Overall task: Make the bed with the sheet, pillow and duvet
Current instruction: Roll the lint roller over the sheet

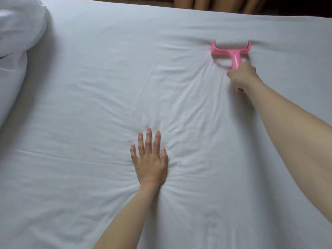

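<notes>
White sheet (89,97) spread flat across the whole bed, creased in rays around a left hand (150,159) pressed palm-down with straight fingers, near the bed's nearer middle. Farther across the sheet from that hand and to its right, a pink roller tool (230,51) set head-down on the fabric, its handle gripped by a right hand (240,77), with more creases fanning from it. Far off to the left of that hand, at the bed's left edge, heaped white bedding (16,51), pillow or duvet not told apart.

White sheet (89,87) lies spread, wrinkled; pillow (16,33) at left.
</notes>
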The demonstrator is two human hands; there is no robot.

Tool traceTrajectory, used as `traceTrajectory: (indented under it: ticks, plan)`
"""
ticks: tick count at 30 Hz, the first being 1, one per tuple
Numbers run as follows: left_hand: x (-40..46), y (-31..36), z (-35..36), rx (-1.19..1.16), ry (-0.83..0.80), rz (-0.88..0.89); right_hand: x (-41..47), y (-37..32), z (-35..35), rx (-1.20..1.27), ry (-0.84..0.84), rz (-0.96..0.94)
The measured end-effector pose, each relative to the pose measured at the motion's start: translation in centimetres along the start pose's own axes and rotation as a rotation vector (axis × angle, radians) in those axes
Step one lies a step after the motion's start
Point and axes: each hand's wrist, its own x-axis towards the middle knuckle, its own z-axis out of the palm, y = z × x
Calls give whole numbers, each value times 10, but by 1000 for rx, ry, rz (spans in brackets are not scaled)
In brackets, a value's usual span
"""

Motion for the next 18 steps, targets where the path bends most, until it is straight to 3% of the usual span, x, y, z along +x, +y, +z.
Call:
traceTrajectory:
  ticks: [9,13,18]
  plan:
    - [-1,-1,4,31,-1,-3,-3,-4,5,36,25,-22]
    - [-2,0,1,39,-2,0,-64,38,5,-87,-8,-34]
    - [-2,1,0,29,-2,-4,-158,96,18,-64,-66,68]
